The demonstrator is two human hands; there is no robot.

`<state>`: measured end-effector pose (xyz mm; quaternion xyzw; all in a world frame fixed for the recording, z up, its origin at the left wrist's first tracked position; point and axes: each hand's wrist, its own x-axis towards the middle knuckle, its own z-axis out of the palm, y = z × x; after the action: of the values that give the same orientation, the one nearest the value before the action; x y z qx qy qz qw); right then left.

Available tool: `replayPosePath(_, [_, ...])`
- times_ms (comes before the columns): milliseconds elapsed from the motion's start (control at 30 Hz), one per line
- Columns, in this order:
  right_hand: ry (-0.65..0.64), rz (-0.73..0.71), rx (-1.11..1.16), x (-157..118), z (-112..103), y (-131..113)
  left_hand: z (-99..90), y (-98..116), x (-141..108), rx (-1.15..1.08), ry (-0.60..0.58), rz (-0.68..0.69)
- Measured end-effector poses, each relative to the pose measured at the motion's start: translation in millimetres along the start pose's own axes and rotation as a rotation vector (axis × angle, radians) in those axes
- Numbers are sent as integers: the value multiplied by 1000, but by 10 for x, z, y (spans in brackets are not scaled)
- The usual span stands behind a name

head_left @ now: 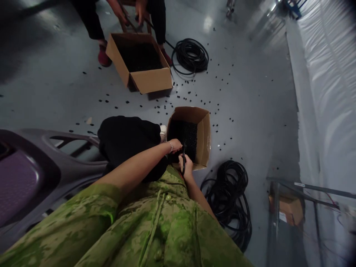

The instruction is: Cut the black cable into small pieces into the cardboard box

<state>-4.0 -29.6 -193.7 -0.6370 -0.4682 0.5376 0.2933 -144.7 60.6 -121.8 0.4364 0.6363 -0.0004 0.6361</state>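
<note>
My left hand (175, 145), with a bracelet at its wrist, is closed over the near left part of an open cardboard box (205, 139); what its fingers pinch is too small to make out. My right hand (187, 166) is wrapped round a dark-handled cutting tool (184, 159), whose tip points toward my left hand. Small black pieces (189, 135) fill the bottom of the box. Right of my right arm, a loose coil of black tubing (229, 193) lies on the floor.
Ahead, a person's hands (129, 13) are above another cardboard box (151, 81) of black pieces, beside a black coil (191, 55). Small black bits dot the grey floor (250, 111). A purple-grey chair (30, 159) is at left, a metal frame (314, 189) at right.
</note>
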Motion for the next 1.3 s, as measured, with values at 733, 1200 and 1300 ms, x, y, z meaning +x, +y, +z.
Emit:
replayPosePath(733, [22,-5,-34,77,13,38,94,22,17,-78,87,-48])
replayPosePath(1200, [-253,-99,338,-53,-42,-414,49,153,-229,-1019,155,312])
replayPosePath(1300, [-215,-59,244,-23,35,-332,-27,133,-248,-1117,165,282])
